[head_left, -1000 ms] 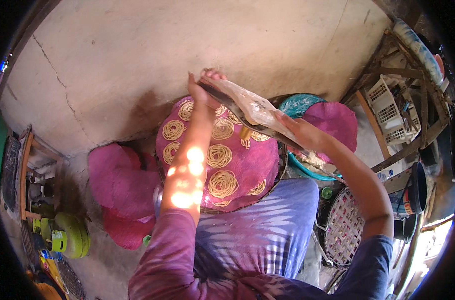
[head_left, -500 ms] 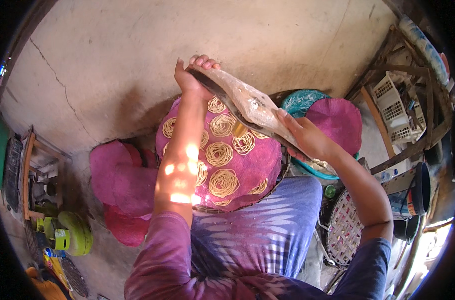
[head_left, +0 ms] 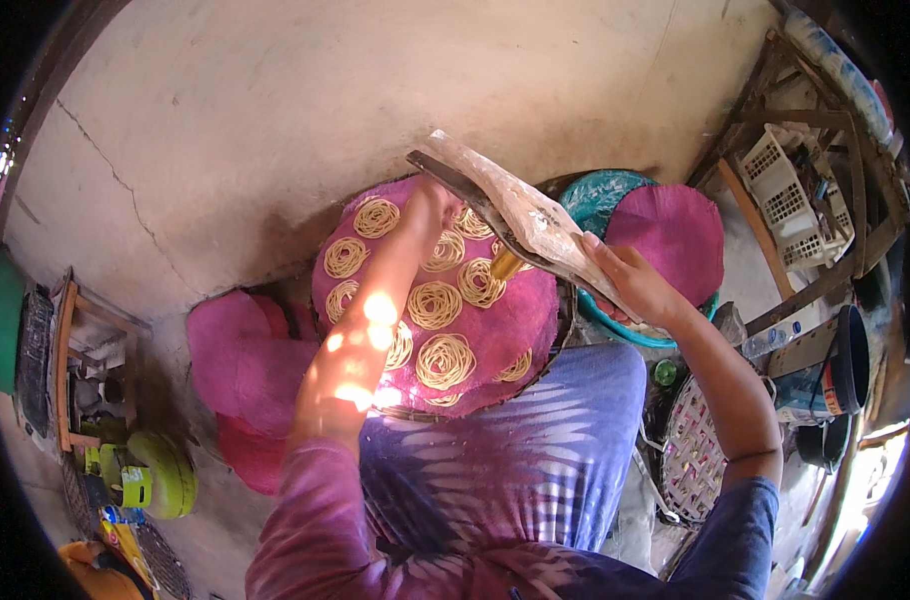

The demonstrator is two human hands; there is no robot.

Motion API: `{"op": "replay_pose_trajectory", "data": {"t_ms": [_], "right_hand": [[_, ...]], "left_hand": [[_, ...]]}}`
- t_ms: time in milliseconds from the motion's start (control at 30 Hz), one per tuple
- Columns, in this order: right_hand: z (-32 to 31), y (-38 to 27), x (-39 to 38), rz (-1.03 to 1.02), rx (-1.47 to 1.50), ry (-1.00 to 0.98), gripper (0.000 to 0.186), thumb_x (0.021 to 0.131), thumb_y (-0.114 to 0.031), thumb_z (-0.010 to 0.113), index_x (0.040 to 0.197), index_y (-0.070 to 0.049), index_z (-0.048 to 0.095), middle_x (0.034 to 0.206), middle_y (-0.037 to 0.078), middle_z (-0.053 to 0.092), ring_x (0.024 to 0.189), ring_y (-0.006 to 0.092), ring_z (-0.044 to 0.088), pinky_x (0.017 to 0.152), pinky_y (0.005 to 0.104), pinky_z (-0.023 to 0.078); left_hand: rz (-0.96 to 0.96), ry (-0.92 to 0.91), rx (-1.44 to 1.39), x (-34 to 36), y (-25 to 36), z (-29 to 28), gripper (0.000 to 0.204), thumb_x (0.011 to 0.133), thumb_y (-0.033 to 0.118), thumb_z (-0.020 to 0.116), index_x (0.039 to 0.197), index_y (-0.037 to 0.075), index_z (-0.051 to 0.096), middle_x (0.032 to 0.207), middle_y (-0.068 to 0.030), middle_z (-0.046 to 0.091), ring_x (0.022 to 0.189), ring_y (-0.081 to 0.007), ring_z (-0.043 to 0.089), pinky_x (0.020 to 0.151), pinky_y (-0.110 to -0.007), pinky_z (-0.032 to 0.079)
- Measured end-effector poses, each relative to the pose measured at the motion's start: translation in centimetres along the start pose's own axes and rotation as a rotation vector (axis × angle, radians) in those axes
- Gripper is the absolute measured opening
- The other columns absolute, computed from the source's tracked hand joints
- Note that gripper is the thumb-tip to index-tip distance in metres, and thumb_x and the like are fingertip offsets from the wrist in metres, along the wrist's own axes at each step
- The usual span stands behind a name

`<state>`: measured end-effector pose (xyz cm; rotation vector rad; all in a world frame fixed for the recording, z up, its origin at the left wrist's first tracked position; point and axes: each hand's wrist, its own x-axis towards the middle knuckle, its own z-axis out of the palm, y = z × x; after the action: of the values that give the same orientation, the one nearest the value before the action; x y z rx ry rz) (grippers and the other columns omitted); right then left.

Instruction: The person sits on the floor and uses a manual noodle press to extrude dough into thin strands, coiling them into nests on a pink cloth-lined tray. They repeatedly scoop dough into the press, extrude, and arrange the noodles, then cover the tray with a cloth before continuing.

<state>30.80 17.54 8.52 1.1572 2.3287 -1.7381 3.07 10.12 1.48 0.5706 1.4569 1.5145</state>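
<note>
My right hand (head_left: 635, 285) is closed round the near right end of a wooden two-board noodle press (head_left: 535, 215), dusted with pale flour or dough. The press hangs tilted over a round tray, and a brass-coloured cylinder (head_left: 506, 264) juts out beneath it. Below the far left end of the press is my left hand (head_left: 435, 203), low over the tray; its fingers are mostly hidden, so their pose does not show. Several coiled nests of pale noodle strands (head_left: 446, 361) lie on the pink cloth (head_left: 495, 385) covering the tray.
A teal basin (head_left: 587, 192) with a pink cloth disc (head_left: 667, 240) stands right of the tray. More pink cloths (head_left: 245, 350) lie on the left. A woven basket (head_left: 690, 460) and dark bucket (head_left: 843, 360) stand at right, green gas cylinders (head_left: 160, 475) at left. The wall rises behind.
My left hand has left the far end of the press and dropped beneath it toward the noodle nests. My right hand still holds the press, which has shifted slightly right.
</note>
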Motion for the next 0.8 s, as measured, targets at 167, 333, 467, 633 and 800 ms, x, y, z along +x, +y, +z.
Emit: {"op": "replay_pose_trajectory", "data": {"t_ms": [167,333,467,633,800], "right_hand": [[-0.2,1.1,0.1,-0.040,0.089,-0.016,0.065,0.097,-0.063,0.033,0.090,-0.004,0.061,0.056,0.002,0.047,0.043,0.0093,0.043,0.038,0.0255,0.034],[-0.5,1.6,0.2,-0.072,0.080,0.007,0.064,0.097,-0.061,0.033,0.090,-0.005,0.061,0.055,0.001,0.047,0.042,0.0093,0.043,0.037,0.0251,0.033],[-0.8,1.9,0.2,-0.074,0.121,0.061,0.060,0.099,-0.058,0.031,0.088,-0.006,0.057,0.054,0.000,0.046,0.040,0.0083,0.041,0.036,0.0244,0.031],[-1.5,2.7,-0.2,-0.118,0.161,0.091,0.059,0.100,-0.057,0.030,0.090,-0.005,0.056,0.053,0.000,0.046,0.039,0.0080,0.040,0.035,0.0243,0.029],[-1.5,2.2,-2.5,-0.132,0.178,0.121,0.060,0.100,-0.058,0.030,0.094,-0.005,0.057,0.052,0.000,0.046,0.038,0.0081,0.040,0.035,0.0241,0.030]], "left_hand": [[-0.011,-0.367,0.496,-2.8,-3.9,0.7,0.068,0.101,0.055,0.017,0.137,0.005,0.046,0.134,-0.0149,0.052,0.128,-0.0230,0.043,0.111,-0.038,0.027],[-0.044,-0.325,0.480,-3.0,-4.2,1.3,0.075,0.100,0.059,0.014,0.136,0.002,0.047,0.134,-0.0169,0.052,0.129,-0.0242,0.043,0.112,-0.037,0.026],[-0.039,-0.289,0.549,-2.6,-4.5,0.7,0.070,0.100,0.057,0.020,0.137,0.004,0.047,0.141,-0.0171,0.047,0.131,-0.0291,0.040,0.113,-0.040,0.024],[0.400,-0.277,1.029,-4.6,-5.2,-0.4,0.053,0.099,0.044,0.040,0.133,0.005,0.053,0.148,-0.0185,0.037,0.129,-0.0366,0.043,0.112,-0.044,0.026],[0.664,-0.090,1.225,-8.4,-2.8,0.3,0.069,0.099,0.054,0.025,0.145,0.003,0.032,0.150,-0.0131,0.035,0.135,-0.0292,0.036,0.116,-0.044,0.020]]}}
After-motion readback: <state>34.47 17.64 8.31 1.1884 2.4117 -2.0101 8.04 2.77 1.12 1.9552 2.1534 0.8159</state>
